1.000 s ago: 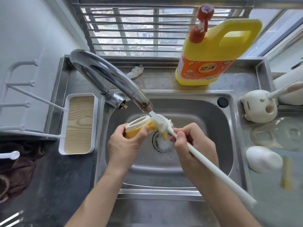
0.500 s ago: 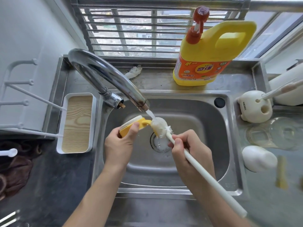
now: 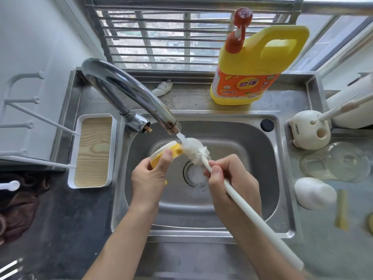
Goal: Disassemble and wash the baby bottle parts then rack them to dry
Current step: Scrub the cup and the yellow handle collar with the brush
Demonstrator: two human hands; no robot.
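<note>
STEP: scrub ring | left hand point(image 3: 148, 178) fingers curl round yellow plastic screw ring point(image 3: 176, 152) | right hand point(image 3: 228, 178) fingers clamp white sponge-headed brush point(image 3: 262, 224) handle | ADVICE: rotate ring under thin tap-water stream point(image 3: 180, 136), beyond fingertips.

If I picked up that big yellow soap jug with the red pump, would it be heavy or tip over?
The big yellow plastic jug is probably heavy: it is bulky, though its fill level is not visible. Its moulded handle should give a firm hold. Its wide flat base on the steel ledge likely resists tipping.
</note>
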